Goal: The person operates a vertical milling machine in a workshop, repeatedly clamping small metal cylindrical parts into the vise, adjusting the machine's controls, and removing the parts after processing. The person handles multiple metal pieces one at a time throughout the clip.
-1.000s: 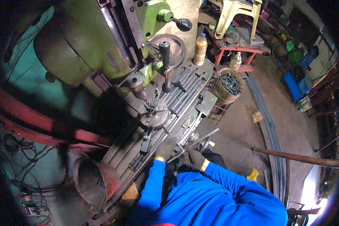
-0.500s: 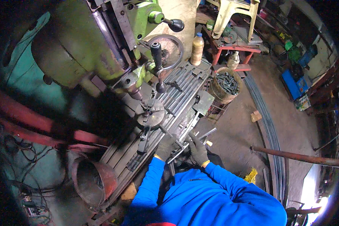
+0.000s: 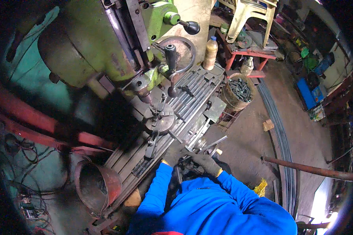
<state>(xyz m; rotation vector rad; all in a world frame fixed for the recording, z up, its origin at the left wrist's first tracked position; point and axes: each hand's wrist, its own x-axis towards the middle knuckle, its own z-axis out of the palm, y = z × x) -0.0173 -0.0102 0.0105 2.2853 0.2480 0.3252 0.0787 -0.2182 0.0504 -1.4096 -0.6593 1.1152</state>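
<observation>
Both my hands wear dark grey gloves with yellow cuffs and are close together at the front edge of a milling machine's table (image 3: 119, 162). My left hand (image 3: 172, 155) has its fingers curled beside a short metal bar end (image 3: 188, 149). My right hand (image 3: 208, 163) reaches in from the right, its closed fingers meeting the left hand. What they grip is hidden by the dark gloves. Just beyond stands a round chuck (image 3: 161, 122) on the table, a bar handle (image 3: 175, 136) slanting from it toward my left hand. A bright metal rod (image 3: 217, 142) lies beyond my right hand.
A green machine head (image 3: 94, 47) with a black-knobbed lever (image 3: 191, 27) rises at upper left. A bucket (image 3: 113, 187) sits left of the table. At right are a bin of bolts (image 3: 240, 89), a bottle (image 3: 210, 54), long steel bars (image 3: 280, 133) and a rusty pipe (image 3: 306, 167).
My right hand has moved left and down to my left hand, its fingers now curled in. A slanting rod between the hands is now covered. The view has shifted slightly.
</observation>
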